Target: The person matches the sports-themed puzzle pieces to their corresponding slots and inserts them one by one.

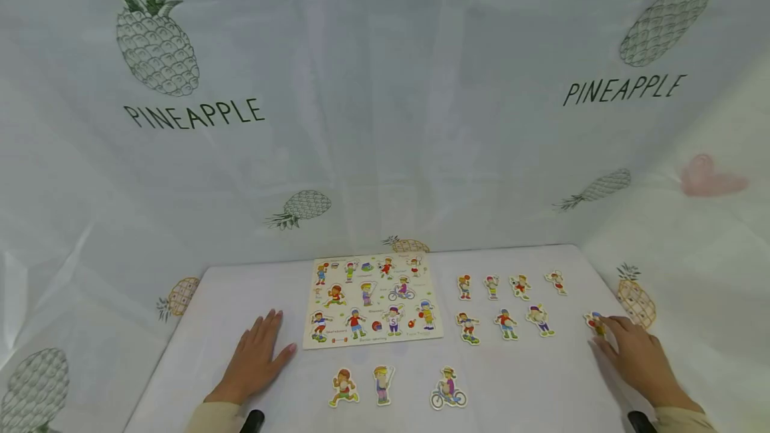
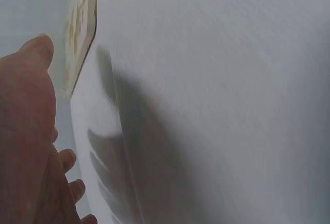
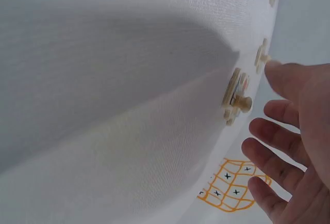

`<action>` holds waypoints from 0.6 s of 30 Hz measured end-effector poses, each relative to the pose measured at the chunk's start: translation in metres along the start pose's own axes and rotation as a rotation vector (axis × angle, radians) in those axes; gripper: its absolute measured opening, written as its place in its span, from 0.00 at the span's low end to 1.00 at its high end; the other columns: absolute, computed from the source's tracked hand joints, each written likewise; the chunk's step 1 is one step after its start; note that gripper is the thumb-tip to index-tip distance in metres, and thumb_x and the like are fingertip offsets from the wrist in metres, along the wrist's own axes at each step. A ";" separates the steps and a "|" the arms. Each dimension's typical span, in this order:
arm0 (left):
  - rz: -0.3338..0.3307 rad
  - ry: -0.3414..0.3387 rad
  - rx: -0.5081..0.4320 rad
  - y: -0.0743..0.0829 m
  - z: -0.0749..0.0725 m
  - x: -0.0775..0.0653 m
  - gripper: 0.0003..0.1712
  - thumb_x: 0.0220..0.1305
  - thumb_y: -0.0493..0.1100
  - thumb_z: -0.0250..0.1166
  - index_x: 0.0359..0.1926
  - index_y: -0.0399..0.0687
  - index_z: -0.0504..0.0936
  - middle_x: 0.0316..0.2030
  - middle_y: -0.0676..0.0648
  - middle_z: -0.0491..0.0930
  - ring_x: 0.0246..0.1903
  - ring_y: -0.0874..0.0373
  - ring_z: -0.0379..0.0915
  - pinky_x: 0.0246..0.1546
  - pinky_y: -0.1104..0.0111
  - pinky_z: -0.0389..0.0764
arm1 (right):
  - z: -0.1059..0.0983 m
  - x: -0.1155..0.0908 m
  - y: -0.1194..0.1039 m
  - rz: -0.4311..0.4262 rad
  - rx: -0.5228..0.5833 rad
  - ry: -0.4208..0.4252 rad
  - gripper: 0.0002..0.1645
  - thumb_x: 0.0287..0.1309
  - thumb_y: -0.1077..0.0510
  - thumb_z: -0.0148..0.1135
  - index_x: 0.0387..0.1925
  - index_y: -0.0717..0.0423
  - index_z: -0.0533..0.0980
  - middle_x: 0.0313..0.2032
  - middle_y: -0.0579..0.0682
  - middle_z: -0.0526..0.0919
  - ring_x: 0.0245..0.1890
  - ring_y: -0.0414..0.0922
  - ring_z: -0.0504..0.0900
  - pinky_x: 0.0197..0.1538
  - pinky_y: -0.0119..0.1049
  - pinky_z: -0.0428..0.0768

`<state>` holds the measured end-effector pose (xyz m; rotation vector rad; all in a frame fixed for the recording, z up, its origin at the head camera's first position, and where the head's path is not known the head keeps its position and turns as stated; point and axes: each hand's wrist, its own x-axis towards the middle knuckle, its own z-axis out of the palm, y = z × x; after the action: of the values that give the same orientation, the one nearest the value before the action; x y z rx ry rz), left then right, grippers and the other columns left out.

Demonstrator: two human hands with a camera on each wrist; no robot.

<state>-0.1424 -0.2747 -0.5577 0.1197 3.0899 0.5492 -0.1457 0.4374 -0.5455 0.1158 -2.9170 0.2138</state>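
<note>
My left hand (image 1: 249, 359) rests on the white tabletop with its fingers extended, left of a cream wooden puzzle board (image 1: 337, 314) printed with sports figures. In the left wrist view, its thumb (image 2: 38, 51) points toward the board's edge. My right hand (image 1: 640, 356) reaches to the tabletop's right side, fingertips right at a knobbed puzzle piece (image 1: 592, 321). Its thumb and fingers stand apart around that piece's wooden knob (image 3: 242, 103) in the right wrist view, not closed on it.
Right of the board lie several loose figure pieces in two rows, among them a purple-trousered player (image 1: 539, 320). A runner piece (image 1: 343, 388), a batter piece (image 1: 381, 385) and a cyclist piece (image 1: 448, 388) lie in front. Pineapple-printed cloth (image 1: 385, 119) hangs behind the table.
</note>
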 end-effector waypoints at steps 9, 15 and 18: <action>0.056 -0.007 -0.003 0.021 0.006 0.009 0.45 0.75 0.58 0.63 0.79 0.33 0.62 0.78 0.28 0.60 0.77 0.25 0.52 0.75 0.32 0.54 | 0.005 0.009 0.002 -0.008 0.007 0.028 0.19 0.49 0.70 0.78 0.44 0.74 0.83 0.37 0.69 0.83 0.34 0.68 0.84 0.36 0.62 0.82; 0.060 -0.008 -0.001 0.026 0.014 0.012 0.44 0.75 0.58 0.63 0.78 0.34 0.63 0.77 0.29 0.61 0.77 0.25 0.53 0.75 0.33 0.55 | 0.005 0.017 0.003 0.019 0.018 0.007 0.17 0.49 0.71 0.78 0.42 0.74 0.83 0.32 0.66 0.83 0.32 0.67 0.83 0.34 0.61 0.81; 0.074 0.015 -0.003 0.027 0.019 0.012 0.43 0.74 0.57 0.65 0.77 0.35 0.65 0.77 0.28 0.62 0.76 0.25 0.55 0.74 0.32 0.57 | 0.005 0.020 0.005 0.030 0.031 0.010 0.14 0.50 0.71 0.77 0.39 0.74 0.83 0.29 0.62 0.83 0.29 0.63 0.83 0.32 0.58 0.81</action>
<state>-0.1519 -0.2422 -0.5660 0.2316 3.1100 0.5596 -0.1664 0.4400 -0.5470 0.0751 -2.9076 0.2639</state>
